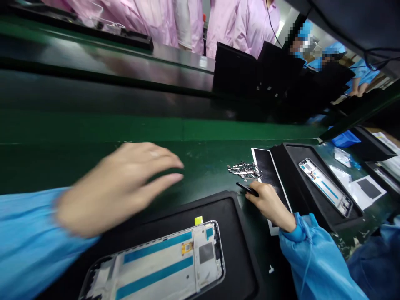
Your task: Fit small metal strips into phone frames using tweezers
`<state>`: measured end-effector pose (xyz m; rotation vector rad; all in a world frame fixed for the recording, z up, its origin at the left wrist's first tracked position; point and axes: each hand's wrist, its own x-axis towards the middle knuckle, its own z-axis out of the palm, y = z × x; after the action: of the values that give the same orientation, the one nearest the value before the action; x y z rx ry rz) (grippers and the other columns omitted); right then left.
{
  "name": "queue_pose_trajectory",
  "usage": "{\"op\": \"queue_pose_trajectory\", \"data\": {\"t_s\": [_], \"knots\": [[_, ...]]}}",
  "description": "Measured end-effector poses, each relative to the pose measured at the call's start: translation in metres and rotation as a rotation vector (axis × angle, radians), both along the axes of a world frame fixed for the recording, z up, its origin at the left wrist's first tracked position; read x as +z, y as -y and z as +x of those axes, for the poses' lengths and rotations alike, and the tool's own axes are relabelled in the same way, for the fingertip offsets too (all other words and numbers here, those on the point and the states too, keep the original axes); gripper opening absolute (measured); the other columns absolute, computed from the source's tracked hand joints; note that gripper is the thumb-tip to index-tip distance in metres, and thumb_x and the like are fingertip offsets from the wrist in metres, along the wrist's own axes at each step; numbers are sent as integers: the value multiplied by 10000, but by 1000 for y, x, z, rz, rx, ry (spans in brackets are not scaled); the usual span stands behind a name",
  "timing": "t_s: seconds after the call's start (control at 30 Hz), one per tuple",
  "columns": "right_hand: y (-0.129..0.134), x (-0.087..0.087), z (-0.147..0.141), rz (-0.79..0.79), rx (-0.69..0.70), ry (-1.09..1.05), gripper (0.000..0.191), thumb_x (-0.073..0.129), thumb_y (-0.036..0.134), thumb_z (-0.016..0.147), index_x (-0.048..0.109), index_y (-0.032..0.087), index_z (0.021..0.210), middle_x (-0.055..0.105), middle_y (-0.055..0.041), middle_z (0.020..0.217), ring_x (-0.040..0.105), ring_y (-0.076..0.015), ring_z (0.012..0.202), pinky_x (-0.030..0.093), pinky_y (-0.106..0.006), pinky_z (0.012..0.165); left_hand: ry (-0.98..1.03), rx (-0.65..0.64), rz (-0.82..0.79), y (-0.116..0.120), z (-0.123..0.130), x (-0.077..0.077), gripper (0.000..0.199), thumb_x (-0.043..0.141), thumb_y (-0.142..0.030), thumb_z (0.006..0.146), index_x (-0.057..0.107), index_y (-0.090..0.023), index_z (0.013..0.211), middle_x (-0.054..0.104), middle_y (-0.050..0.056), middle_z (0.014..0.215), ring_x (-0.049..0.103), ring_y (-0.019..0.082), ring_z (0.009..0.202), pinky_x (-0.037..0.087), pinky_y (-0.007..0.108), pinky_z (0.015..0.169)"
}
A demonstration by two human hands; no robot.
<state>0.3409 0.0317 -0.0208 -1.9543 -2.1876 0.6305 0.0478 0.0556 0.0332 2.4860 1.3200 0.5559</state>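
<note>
Black tweezers [248, 188] are gripped in my right hand [265, 201], their tips just below a pile of small metal and black parts [245, 170]. My left hand [125, 183], blurred, hovers with thumb and fingers apart and nothing between them. Below it a phone frame [162, 264] with blue strips and a yellow tab [198, 220] lies in a black tray [233, 233]. A black sheet with white edges [271, 175] runs beside my right hand.
At right, another black tray [293, 187] holds a second phone frame [326, 186]. Beyond are a blue bin [345, 138], plastic bags and a white card [367, 191]. Dark boxes [236, 71] stand on the raised shelf. People in pink and blue clothing are behind.
</note>
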Motion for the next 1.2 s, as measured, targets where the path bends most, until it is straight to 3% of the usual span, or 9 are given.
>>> {"op": "queue_pose_trajectory", "data": {"t_s": [0.1,0.17,0.33,0.43,0.53,0.67,0.8,1.0,1.2], "knots": [[5,-1,4,-29,-30,-111,232,502,352,824,532,136,745,528,23,711,508,-83,651,440,-270,637,-18,-151,-192,-12,68,4,193,480,-246,829,630,-131,870,622,68,923,498,241,927,311,414,856],[12,-1,7,-9,-92,-235,239,527,328,802,495,141,656,470,43,630,457,-74,598,402,-248,599,10,-174,-290,-18,100,0,157,506,-194,802,646,-122,810,628,79,869,511,250,891,313,423,841],[32,7,6,39,-352,-701,199,534,295,725,481,155,593,397,53,541,336,-51,491,276,-217,490,194,-201,-540,-13,132,-8,165,498,-166,788,658,-134,810,641,47,833,553,197,832,392,319,782],[43,15,-1,6,-486,-976,218,563,347,667,495,158,582,399,52,519,257,-30,412,203,-219,417,318,-203,-741,-2,142,-4,172,510,-188,782,648,-114,853,652,39,826,581,149,785,436,227,711],[51,21,-9,-51,-574,-1167,217,606,358,623,515,164,585,421,39,520,273,-35,411,175,-209,388,510,-149,-961,9,147,-1,180,540,-171,743,634,-89,872,630,22,720,569,116,687,440,197,653],[58,20,-16,-134,-639,-1312,213,645,342,607,532,164,577,446,24,520,300,-43,433,182,-195,382,879,-19,-1259,19,148,-1,76,604,-125,636,634,-104,703,550,-34,548,492,71,550,402,185,591],[65,21,-17,-208,-634,-1400,196,660,331,601,560,163,592,469,6,525,369,-61,482,194,-182,389,921,10,-1329,23,145,2,58,640,-144,612,603,-103,633,539,-40,484,483,59,510,380,172,559],[76,29,-23,-293,-563,-1582,122,643,294,628,602,180,610,515,2,564,421,-60,481,272,-180,414,880,-165,-1433,27,138,11,95,657,-166,625,627,-87,669,582,-8,531,517,67,501,403,178,542],[86,28,-23,-192,-513,-1494,141,645,326,665,646,189,631,547,-10,576,372,-31,418,233,-177,384,924,-3,-1369,34,132,17,208,714,-241,573,560,-104,600,597,2,509,505,77,461,385,191,511]]}}
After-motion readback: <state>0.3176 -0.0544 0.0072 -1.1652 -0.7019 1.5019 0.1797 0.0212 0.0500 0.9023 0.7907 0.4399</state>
